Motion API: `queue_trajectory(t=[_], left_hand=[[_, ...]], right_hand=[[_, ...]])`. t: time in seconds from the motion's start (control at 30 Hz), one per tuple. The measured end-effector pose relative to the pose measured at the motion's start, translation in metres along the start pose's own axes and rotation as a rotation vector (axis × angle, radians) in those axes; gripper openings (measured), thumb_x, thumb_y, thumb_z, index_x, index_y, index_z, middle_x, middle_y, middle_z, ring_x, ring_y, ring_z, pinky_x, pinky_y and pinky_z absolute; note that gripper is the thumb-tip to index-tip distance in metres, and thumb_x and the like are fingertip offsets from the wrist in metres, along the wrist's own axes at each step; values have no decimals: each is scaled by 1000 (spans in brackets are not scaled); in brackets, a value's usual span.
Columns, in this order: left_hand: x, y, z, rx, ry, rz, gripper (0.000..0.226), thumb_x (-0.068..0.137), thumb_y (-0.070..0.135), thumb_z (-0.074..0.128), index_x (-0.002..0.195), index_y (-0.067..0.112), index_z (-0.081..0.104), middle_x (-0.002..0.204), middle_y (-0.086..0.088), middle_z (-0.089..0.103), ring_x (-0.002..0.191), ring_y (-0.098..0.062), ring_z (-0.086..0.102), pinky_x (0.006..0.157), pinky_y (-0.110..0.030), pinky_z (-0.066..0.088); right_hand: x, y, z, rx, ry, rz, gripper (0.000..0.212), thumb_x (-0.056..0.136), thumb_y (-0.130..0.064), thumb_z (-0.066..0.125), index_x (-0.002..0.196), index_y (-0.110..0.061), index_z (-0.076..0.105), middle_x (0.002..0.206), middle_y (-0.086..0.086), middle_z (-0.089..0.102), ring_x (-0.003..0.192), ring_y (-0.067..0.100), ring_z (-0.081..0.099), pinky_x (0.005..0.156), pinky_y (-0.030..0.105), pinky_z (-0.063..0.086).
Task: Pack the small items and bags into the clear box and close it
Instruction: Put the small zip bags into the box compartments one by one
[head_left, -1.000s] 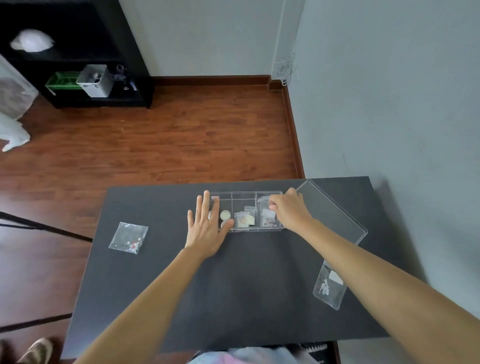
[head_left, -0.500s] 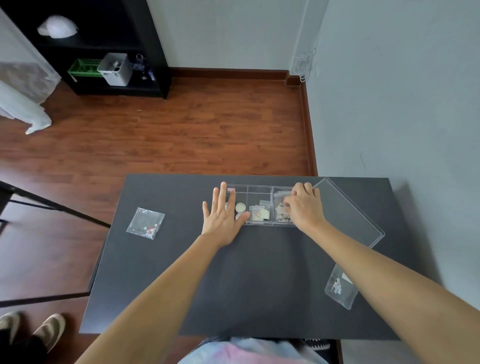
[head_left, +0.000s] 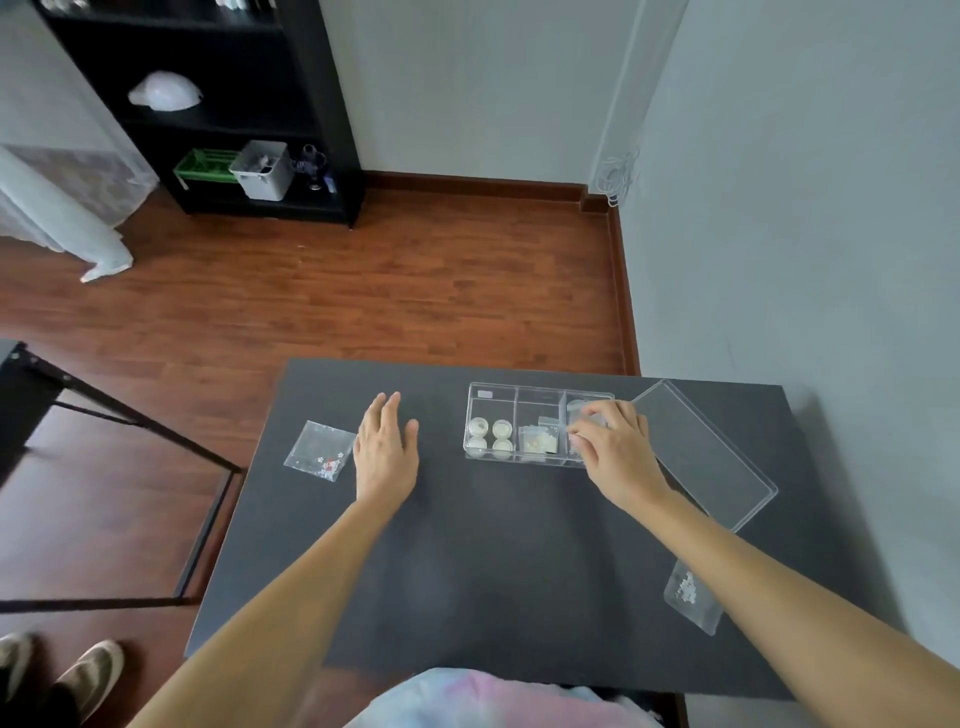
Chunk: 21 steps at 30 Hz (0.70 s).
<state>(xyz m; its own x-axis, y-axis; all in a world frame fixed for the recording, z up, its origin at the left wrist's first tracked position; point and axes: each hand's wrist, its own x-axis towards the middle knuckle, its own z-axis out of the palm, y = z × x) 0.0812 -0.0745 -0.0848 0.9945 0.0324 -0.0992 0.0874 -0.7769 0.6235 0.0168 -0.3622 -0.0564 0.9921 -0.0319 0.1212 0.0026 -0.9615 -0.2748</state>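
Note:
The clear box stands at the far side of the black table, split into three compartments. Small round pots fill its left one, small bags the middle one. My right hand rests over the right compartment, fingers bent onto a small bag there. My left hand lies flat and open on the table, left of the box, beside a clear bag with red and white bits. The box's clear lid lies right of the box. Another bag with white beads sits near the right edge.
A black shelf unit with a white bin and green basket stands against the far wall. A dark metal table frame is on the left over the wooden floor. Another person's shoes show at bottom left. A grey wall runs along the table's right side.
My left hand has left the box's side and slid left, next to the bag with red bits. My right hand stays at the right compartment. The view has swung left.

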Motion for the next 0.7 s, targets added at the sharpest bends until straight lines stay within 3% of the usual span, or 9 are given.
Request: queue_trajectory(t=[0.13,0.23,0.37,0.43,0.5,0.57,0.63,0.7], left_hand=[[4,-53,-38,114,102,-235,51,98,17,47,146,10,30,157,-10,23,143,-31,23,111,-51,30],[8,-76,-56,125,51,-383,65,93,22,58,147,9,25,155,-13,24,140,-35,24,109,-52,33],[16,-91,-61,111,-19,-450,73,86,25,67,145,9,28,144,-18,35,135,-36,30,103,-52,39],[23,-97,-64,69,-76,-457,66,82,24,71,137,11,39,132,-15,49,127,-34,42,97,-47,45],[28,-101,-69,2,-122,-470,52,78,22,74,123,14,51,110,-6,61,113,-28,55,82,-37,48],[28,-100,-71,-35,-144,-446,28,76,19,74,101,17,62,91,2,61,99,-25,62,70,-29,44],[25,-96,-69,-85,-158,-378,10,79,14,71,85,19,65,84,3,63,93,-24,64,70,-26,42],[20,-89,-66,-182,-206,-283,10,81,11,69,79,20,67,84,2,68,88,-19,64,74,-24,42]], right_hand=[[8,-42,11,69,26,-97,8,87,-13,66,89,-17,72,108,5,62,101,30,55,89,42,42],[19,-78,23,108,-24,-162,10,89,-14,63,91,-19,71,108,3,61,102,28,53,89,39,41],[33,-122,39,160,-107,-219,13,91,-18,59,98,-19,71,109,0,60,105,25,51,92,37,39],[38,-141,45,189,-149,-244,14,91,-19,60,101,-18,70,109,0,60,106,25,50,94,37,39],[41,-158,51,216,-222,-248,18,92,-19,58,106,-17,69,111,1,59,108,25,49,95,37,40],[45,-171,56,241,-306,-230,23,93,-19,57,114,-17,65,116,2,59,109,26,48,98,38,40],[49,-181,61,282,-388,-181,32,94,-19,56,126,-16,57,124,6,57,115,28,46,102,39,40],[53,-187,63,332,-458,-116,44,95,-21,55,138,-16,46,134,9,53,123,30,43,107,39,36]])
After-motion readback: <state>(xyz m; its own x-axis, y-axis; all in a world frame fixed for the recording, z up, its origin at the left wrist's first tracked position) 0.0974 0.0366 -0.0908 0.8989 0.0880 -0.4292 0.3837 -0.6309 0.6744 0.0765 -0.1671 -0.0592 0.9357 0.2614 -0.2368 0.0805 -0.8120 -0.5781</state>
